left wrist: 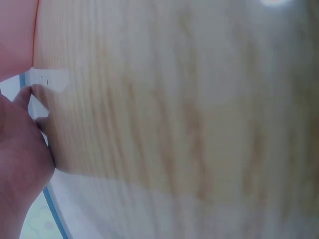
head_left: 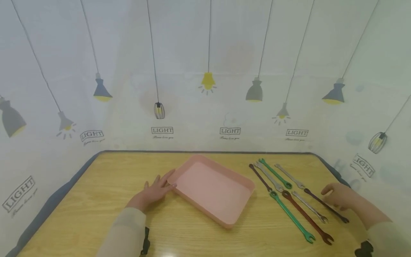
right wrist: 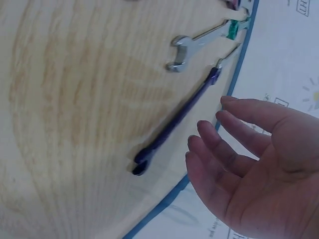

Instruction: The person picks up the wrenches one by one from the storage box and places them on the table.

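Note:
A pink rectangular tray (head_left: 212, 187) lies at an angle in the middle of the table. My left hand (head_left: 157, 191) touches its left corner with fingers spread. In the left wrist view only part of that hand (left wrist: 22, 144) shows, beside the tray's pink side (left wrist: 17, 37). On the right, my right hand (head_left: 341, 196) hovers beside a dark purple wrench (head_left: 325, 206), loosely bent fingers holding nothing. The right wrist view shows a gap between this hand (right wrist: 254, 159) and the purple wrench (right wrist: 177, 119). Left of that wrench lie a silver wrench (head_left: 310, 207), a dark red one (head_left: 308, 217) and a green one (head_left: 292, 216).
Farther back lie another green wrench (head_left: 275, 174), a thin dark one (head_left: 260, 177) and two silver ones, the rightmost (head_left: 290, 176) apart from the others. A wall covering printed with lamps (head_left: 192, 107) surrounds the wooden table (head_left: 106, 192) at the back and sides.

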`<move>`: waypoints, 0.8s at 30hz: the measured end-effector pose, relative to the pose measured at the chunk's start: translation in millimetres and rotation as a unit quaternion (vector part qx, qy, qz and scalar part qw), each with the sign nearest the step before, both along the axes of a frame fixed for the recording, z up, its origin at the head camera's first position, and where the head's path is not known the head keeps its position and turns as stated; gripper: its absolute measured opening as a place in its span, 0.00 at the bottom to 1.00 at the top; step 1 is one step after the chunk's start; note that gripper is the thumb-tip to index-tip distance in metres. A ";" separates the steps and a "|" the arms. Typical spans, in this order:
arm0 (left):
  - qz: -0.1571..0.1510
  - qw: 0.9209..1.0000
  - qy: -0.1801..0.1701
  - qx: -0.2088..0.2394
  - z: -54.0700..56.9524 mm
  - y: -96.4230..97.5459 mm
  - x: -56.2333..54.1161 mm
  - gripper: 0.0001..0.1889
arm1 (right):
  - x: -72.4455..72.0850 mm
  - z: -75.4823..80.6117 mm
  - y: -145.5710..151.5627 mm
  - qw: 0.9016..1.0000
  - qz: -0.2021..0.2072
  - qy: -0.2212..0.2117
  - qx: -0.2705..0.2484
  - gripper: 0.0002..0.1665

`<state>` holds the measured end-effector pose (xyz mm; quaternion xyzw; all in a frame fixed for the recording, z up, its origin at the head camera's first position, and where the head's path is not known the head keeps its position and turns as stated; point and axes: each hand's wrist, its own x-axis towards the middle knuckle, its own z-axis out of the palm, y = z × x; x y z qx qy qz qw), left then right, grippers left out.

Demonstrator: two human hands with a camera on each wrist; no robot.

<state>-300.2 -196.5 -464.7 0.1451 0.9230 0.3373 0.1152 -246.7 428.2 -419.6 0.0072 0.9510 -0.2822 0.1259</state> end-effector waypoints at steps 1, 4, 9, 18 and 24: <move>0.001 1.000 -0.002 0.002 -0.3 -1.0 0.1 0.38 | 0.2 4.3 -2.7 1.000 0.005 0.002 -0.002 0.23; 0.006 1.000 -0.007 0.009 -0.4 -3.6 0.4 0.39 | 0.7 16.0 -12.2 1.000 0.013 0.009 -0.008 0.25; 0.014 1.000 -0.010 -0.008 5.0 -5.0 2.0 0.40 | 2.6 33.4 -29.7 0.998 0.044 0.037 0.005 0.27; 0.050 0.999 0.018 0.005 29.6 -0.6 1.4 0.33 | -2.1 50.5 -53.6 0.993 0.070 0.088 0.038 0.26; 0.075 0.994 0.082 -0.025 53.0 -10.8 -2.1 0.29 | -10.5 51.7 -65.0 0.988 0.070 0.127 0.054 0.31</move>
